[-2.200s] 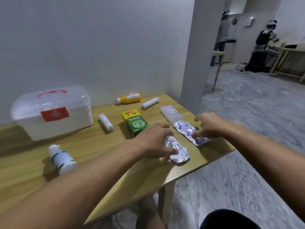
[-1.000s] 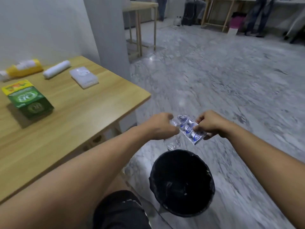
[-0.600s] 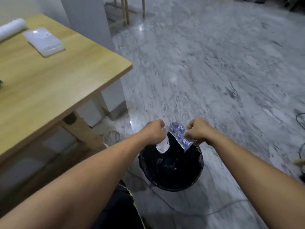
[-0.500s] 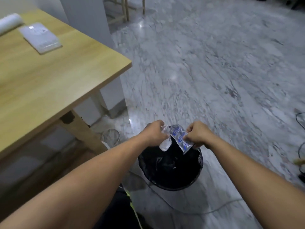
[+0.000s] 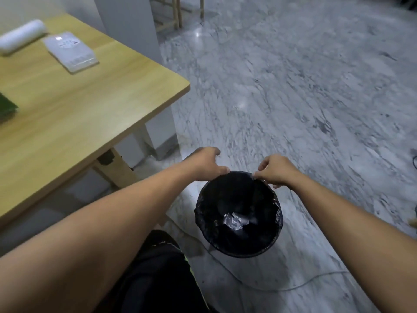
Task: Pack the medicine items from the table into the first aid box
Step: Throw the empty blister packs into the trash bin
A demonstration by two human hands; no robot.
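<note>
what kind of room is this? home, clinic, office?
Can't say for sure; looks like a plain indoor workroom or office. Cues: polished grey marble floor, a bare wooden table against a white wall, and a black-lined waste bin on the floor.

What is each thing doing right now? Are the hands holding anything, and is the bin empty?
Left hand: open, holding nothing, above the bin's far rim.
Right hand: open, holding nothing.
Bin: upright on the floor, black liner, not empty.
Foil wrapper: crumpled, lying at the bin's bottom.
White roll: lying on its side on the table.
Flat white packet: lying flat on the table.
</note>
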